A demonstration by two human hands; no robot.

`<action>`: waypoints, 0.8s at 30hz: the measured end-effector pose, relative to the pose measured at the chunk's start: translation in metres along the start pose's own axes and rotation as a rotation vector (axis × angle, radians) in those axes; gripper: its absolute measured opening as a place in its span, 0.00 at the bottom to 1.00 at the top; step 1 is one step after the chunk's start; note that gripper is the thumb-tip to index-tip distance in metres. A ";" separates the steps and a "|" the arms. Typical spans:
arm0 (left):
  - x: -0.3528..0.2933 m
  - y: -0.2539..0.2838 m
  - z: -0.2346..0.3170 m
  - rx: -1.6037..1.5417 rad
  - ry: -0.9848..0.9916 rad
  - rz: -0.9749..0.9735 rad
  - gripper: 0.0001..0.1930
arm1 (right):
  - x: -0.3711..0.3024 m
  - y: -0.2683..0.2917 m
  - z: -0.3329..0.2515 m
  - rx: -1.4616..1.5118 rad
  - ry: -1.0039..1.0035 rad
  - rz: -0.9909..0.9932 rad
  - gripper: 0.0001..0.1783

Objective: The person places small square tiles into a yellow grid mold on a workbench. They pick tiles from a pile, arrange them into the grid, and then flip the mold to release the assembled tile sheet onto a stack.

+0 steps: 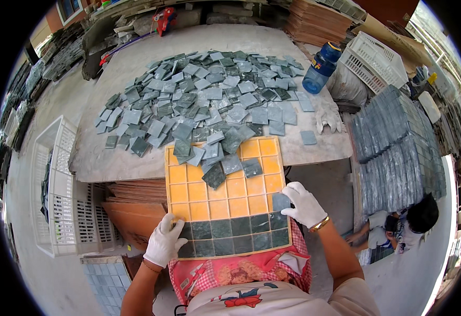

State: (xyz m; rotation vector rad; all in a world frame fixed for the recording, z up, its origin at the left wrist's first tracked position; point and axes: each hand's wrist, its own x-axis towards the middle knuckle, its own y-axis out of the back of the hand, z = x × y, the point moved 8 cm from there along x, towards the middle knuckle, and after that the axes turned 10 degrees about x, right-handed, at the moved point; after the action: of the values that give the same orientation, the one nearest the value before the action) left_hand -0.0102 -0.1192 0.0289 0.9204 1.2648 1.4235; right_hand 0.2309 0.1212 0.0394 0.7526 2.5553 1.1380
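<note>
A yellow tray [222, 192] divided into squares by pale ridges leans from the table's near edge toward my lap. Dark green stone tiles [232, 245] fill its two nearest rows. My right hand [305, 205], in a white glove, pinches a grey-green tile [280, 201] at the right end of the row above them. At the left edge, my gloved left hand [164, 241] has thumb and fingers apart, the fingertips touching the tray beside the end tiles. Several loose tiles [231, 163] lie over the tray's far squares, spilling from a large heap [199, 95] on the table.
The pale table [120, 160] carries a blue bottle [322, 68] and a white glove [328, 121] at right. A white crate [64, 210] stands left. Stacked tiles [394, 142] are on the right, with another person [399, 229] low beside them. Brown boards [135, 210] sit under the table.
</note>
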 end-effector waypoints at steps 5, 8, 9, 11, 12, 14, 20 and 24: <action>-0.001 0.005 -0.002 -0.049 -0.038 0.039 0.27 | 0.002 -0.003 0.003 0.061 -0.036 -0.036 0.29; 0.003 0.014 -0.009 -0.174 0.005 0.123 0.24 | 0.002 -0.003 0.001 0.050 0.033 -0.010 0.29; 0.005 0.016 -0.013 -0.192 0.059 0.158 0.23 | 0.002 -0.002 -0.002 0.038 0.081 0.002 0.29; 0.016 0.026 -0.011 -0.274 0.146 0.239 0.21 | 0.004 -0.002 -0.005 0.070 0.108 -0.006 0.26; 0.024 0.027 -0.008 -0.286 0.139 0.246 0.21 | 0.004 -0.002 -0.007 0.113 0.085 -0.027 0.23; 0.037 0.025 -0.004 -0.309 0.130 0.269 0.21 | 0.007 0.000 -0.005 0.135 0.080 -0.043 0.17; 0.085 0.016 0.015 -0.116 0.172 0.386 0.33 | 0.023 0.002 0.008 0.126 0.109 0.014 0.10; 0.109 0.000 0.031 0.024 0.276 0.372 0.42 | 0.021 0.000 0.003 0.030 0.118 0.076 0.12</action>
State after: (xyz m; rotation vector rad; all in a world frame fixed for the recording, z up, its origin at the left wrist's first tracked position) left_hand -0.0054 -0.0062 0.0271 1.0397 1.3613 1.8816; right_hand 0.2141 0.1347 0.0374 0.8190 2.6668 1.2033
